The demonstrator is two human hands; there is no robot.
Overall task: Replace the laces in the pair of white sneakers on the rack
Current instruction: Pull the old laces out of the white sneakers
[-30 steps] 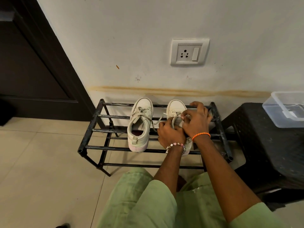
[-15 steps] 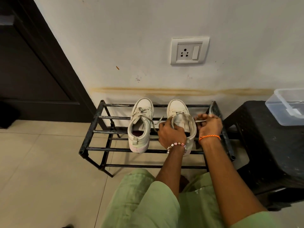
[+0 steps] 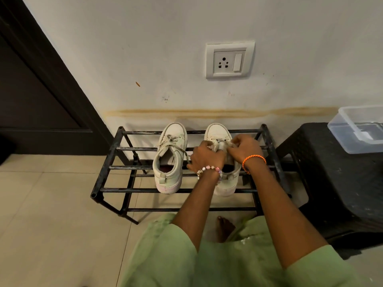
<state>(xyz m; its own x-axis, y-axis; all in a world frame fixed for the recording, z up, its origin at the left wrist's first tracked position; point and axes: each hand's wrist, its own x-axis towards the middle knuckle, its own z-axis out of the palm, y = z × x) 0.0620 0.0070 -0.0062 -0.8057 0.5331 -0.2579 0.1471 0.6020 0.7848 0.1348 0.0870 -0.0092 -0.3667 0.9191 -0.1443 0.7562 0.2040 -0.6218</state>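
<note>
Two white sneakers stand toes to the wall on a black metal rack (image 3: 116,149). The left sneaker (image 3: 171,158) has its lace threaded, with loose ends trailing to the right. Both my hands are on the right sneaker (image 3: 217,133). My left hand (image 3: 207,157), with a bead bracelet, grips the shoe's left side and its lace at the eyelets. My right hand (image 3: 245,149), with an orange thread band, pinches the lace (image 3: 222,141) over the tongue. The hands hide most of the lacing.
A black plastic stool (image 3: 335,179) stands right of the rack with a clear plastic box (image 3: 360,129) on it. A dark door (image 3: 35,90) is at the left. A wall socket (image 3: 230,61) sits above the rack. My bare foot (image 3: 223,227) is under the rack's front.
My right hand, which had pulled the lace out to the right, has come back over the right sneaker's tongue. My left hand moved slightly forward on the shoe.
</note>
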